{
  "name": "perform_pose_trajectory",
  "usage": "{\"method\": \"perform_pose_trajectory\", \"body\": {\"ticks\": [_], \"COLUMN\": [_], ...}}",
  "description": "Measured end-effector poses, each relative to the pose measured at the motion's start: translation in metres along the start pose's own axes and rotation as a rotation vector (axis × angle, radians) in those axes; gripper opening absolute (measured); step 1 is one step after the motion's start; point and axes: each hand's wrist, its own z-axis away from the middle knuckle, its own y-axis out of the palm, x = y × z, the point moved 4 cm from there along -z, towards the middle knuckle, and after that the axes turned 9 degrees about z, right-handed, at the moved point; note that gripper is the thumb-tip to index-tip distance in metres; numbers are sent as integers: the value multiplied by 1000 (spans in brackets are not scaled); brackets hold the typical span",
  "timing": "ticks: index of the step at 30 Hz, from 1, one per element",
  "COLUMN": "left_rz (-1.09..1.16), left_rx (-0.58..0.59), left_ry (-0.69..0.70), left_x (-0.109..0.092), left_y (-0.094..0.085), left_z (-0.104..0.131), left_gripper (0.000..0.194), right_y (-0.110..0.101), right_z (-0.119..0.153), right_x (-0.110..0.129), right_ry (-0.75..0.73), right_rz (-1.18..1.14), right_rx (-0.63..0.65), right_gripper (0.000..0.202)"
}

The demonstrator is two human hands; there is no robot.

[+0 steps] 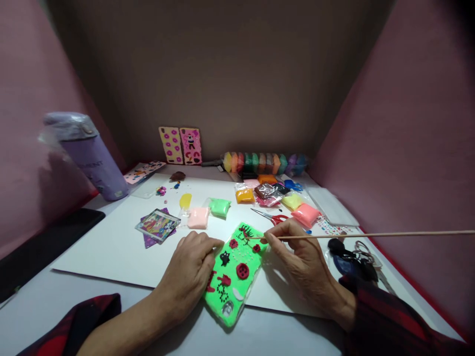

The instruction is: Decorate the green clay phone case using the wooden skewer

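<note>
A bright green phone case [234, 292] lies tilted on the white board, decorated with red and black shapes, tiny dots and a dark red button shape. My left hand [191, 267] is closed against the case's left edge, index finger and thumb touching it and the other fingers curled. Pinched in my right hand [302, 264] is a thin wooden skewer [371, 234]. The skewer's tip is over the upper part of the case, by a spiky black-and-red shape; whether it touches the surface I cannot tell. Its long end points off to the right.
Beyond the case lie clay packets [220, 207], red-handled scissors [276, 218] and picture cards [158, 225]. Keys [365, 262] sit at right. A purple bottle [91, 158] stands at left. Two decorated cases [180, 145] lean on the back wall beside a row of coloured clay [260, 163].
</note>
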Motion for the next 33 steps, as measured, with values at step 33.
{"method": "perform_pose_trajectory", "body": {"ticks": [33], "left_rz": [-16], "left_rx": [5], "left_ry": [3], "left_x": [-1], "left_y": [0], "left_z": [-1], "left_gripper": [30], "right_y": [-1], "right_z": [2], "right_x": [-1], "right_ry": [45], "right_rz": [-13], "right_rx": [7], "right_gripper": [17]}}
